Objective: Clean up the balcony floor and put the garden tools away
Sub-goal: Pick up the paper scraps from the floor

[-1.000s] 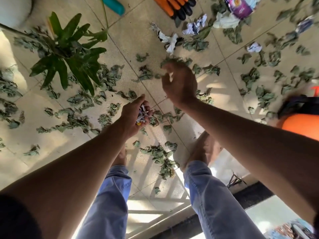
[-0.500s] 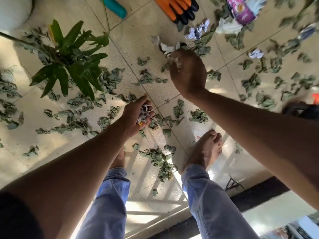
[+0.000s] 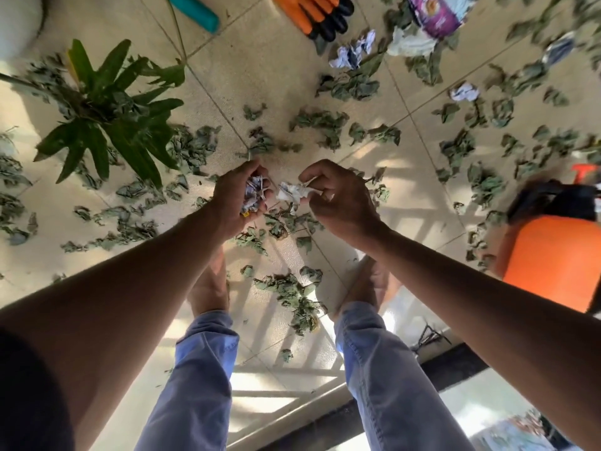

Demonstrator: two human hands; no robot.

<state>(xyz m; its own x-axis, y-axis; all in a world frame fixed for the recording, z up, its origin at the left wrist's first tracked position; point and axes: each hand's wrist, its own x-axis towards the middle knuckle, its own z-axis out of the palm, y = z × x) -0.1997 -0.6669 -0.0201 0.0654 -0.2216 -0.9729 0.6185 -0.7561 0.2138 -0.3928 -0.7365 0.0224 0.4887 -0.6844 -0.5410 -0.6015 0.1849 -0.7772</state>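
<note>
My left hand point(image 3: 237, 196) cups a bundle of crumpled paper scraps point(image 3: 253, 193) at mid-frame. Beside it, my right hand point(image 3: 338, 200) pinches a white crumpled paper point(image 3: 292, 192) between thumb and fingers, almost touching the left hand. Dry green leaves point(image 3: 322, 125) lie scattered over the tiled balcony floor point(image 3: 260, 60). More crumpled papers lie on the floor at the top: one point(image 3: 353, 53) by the gloves and one point(image 3: 463, 92) further right. Orange and black garden gloves point(image 3: 315, 11) and a teal tool handle point(image 3: 195, 11) lie along the top edge.
A green potted plant point(image 3: 107, 109) spreads at the left. An orange sprayer tank point(image 3: 553, 258) with a black top stands at the right. A purple packet point(image 3: 435, 14) and white tissue point(image 3: 408, 43) lie top right. My bare feet and blue trousers point(image 3: 201, 369) are below.
My right hand reached forward to a white crumpled paper on the floor, picked it up and brought it back beside my left hand. The left hand stayed put holding its scraps.
</note>
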